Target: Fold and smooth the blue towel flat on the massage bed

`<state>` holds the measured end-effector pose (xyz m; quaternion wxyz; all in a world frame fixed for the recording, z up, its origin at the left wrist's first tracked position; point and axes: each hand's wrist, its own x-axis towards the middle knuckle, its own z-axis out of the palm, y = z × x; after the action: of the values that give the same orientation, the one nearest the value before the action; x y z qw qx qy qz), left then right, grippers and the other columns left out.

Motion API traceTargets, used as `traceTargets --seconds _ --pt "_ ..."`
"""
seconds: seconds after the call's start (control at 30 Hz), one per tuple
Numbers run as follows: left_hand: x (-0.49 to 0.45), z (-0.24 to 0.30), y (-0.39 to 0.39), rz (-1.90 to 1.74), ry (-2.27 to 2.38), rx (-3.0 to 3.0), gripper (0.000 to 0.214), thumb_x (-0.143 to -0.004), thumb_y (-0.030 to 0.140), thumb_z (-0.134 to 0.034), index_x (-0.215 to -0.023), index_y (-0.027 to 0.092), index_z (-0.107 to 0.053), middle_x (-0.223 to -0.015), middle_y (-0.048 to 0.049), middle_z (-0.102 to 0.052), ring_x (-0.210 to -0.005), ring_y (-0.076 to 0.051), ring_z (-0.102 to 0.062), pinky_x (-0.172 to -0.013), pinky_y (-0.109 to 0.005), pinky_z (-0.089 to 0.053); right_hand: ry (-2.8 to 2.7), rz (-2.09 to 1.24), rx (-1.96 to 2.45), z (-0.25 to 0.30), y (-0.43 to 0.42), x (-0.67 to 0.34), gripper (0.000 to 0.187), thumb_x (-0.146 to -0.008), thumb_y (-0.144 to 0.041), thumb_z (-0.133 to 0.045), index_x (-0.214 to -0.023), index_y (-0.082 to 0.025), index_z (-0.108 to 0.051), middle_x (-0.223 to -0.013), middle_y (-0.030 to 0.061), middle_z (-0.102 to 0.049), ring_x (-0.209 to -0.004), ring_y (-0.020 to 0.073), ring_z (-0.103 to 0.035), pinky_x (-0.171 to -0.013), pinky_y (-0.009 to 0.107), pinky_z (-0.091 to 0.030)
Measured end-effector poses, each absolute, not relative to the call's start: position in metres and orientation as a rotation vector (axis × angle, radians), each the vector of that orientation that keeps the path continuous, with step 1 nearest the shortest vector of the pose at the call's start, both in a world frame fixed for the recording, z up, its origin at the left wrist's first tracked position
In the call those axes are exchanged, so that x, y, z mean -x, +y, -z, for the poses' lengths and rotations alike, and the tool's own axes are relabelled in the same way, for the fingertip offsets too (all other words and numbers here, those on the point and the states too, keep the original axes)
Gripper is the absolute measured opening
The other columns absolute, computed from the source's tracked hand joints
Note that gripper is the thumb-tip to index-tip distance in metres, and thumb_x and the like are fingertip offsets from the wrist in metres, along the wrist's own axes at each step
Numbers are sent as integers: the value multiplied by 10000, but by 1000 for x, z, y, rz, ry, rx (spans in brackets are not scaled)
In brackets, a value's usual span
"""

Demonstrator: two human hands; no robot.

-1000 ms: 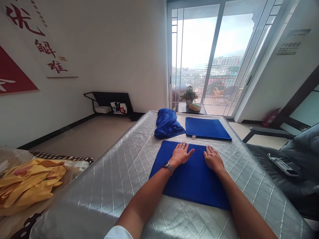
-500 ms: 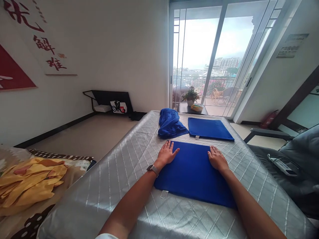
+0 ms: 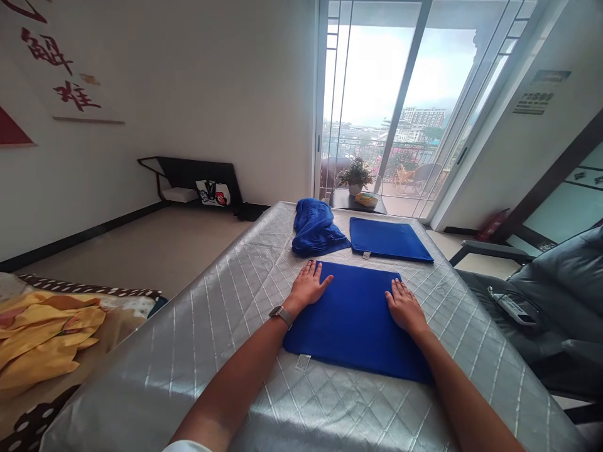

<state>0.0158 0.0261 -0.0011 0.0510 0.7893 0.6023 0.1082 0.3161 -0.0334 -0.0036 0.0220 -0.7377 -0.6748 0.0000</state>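
A flat blue rectangle of cloth (image 3: 358, 320) with a white tag on its near edge lies smooth on the silver quilted cover (image 3: 226, 339). Over its left edge rests my left hand (image 3: 308, 285), palm down, thumb spread, a watch on the wrist. My right hand (image 3: 406, 306) lies flat near the right edge, fingers pointing away from me; the cloth's far right corner shows just beyond its fingertips. Neither hand grips anything. Farther off are a second flat blue cloth (image 3: 391, 240), also tagged, and a crumpled blue cloth (image 3: 316, 227) to its left.
To the left, a yellow cloth (image 3: 51, 326) lies on patterned bedding. A dark armchair (image 3: 556, 295) with a power strip (image 3: 513, 309) on it stands at right. Beyond the far end are a small table with a potted plant (image 3: 357, 176) and a sliding glass door (image 3: 367, 94).
My right hand has slid slightly toward me and inward, uncovering the cloth's far right corner. My left hand stays on the left edge. The whole view has shifted a little.
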Motion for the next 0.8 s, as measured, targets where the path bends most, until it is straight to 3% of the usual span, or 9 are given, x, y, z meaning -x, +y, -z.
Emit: traceTargets --seconds 0.23,0.5,0.63,0.8 --pt "-22 -11 15 -287 1985 -2382 906 -974 686 -94 -1530 3 -303 -1600 -200 -267 -1500 -302 -204 -1229 -420 -141 -2080 -21 2251 6 -33 -315 667 -1003 -396 -156 -1555 -34 -249 -1632 121 -217 -1508 232 -168 -1216 410 -158" --pt "-144 -20 -27 -404 1272 -2761 758 -1018 585 -88 -1536 91 -336 -1594 -125 -328 -1497 -230 -231 -1220 -359 -169 -2108 48 2218 8 -35 -317 642 -1003 -360 -168 -1548 -36 -274 -1623 131 -249 -1501 235 -197 -1212 400 -168" --pt "-193 -18 -24 -378 1262 -2691 740 -1025 555 -94 -1537 71 -322 -1594 -143 -321 -1494 -236 -239 -1218 -374 -186 -2172 67 2204 9 -38 -320 612 -974 -266 -235 -1559 -90 -277 -1637 109 -212 -1512 221 -152 -1213 392 -164" --pt "-174 -8 -14 -349 1370 -2600 812 -1003 591 -16 -1536 57 -317 -1613 -136 -269 -1507 -227 -195 -1232 -393 -146 -2117 40 2226 6 -37 -316 635 -1007 -350 -176 -1551 -36 -264 -1626 132 -238 -1504 235 -187 -1213 398 -163"
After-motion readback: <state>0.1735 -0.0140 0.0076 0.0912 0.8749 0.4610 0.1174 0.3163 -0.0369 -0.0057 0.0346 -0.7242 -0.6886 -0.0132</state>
